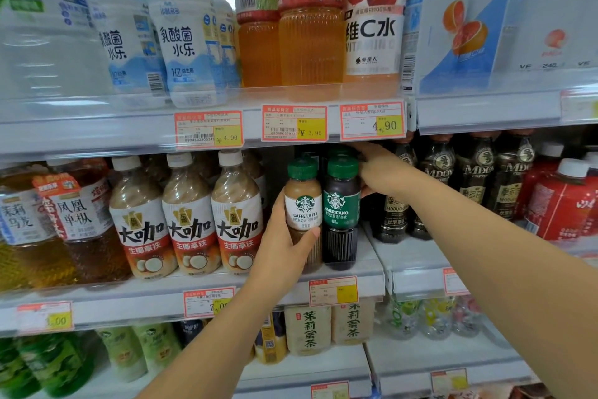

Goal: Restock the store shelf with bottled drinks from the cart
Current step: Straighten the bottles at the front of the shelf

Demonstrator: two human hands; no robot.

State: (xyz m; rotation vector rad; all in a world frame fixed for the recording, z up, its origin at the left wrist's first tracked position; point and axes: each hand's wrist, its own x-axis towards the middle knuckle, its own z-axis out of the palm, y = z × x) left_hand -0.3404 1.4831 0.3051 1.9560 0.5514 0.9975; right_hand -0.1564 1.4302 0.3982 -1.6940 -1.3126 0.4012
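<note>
In the head view, the left hand holds the Caffe Latte bottle upright at the front edge of the middle shelf, fingers behind its lower body and thumb across the front. Touching it on the right stands the Americano bottle. The right hand lies against that bottle's right side, fingers reaching behind its green cap; whether they grasp it cannot be told. Coconut latte bottles stand to the left and dark coffee bottles to the right.
</note>
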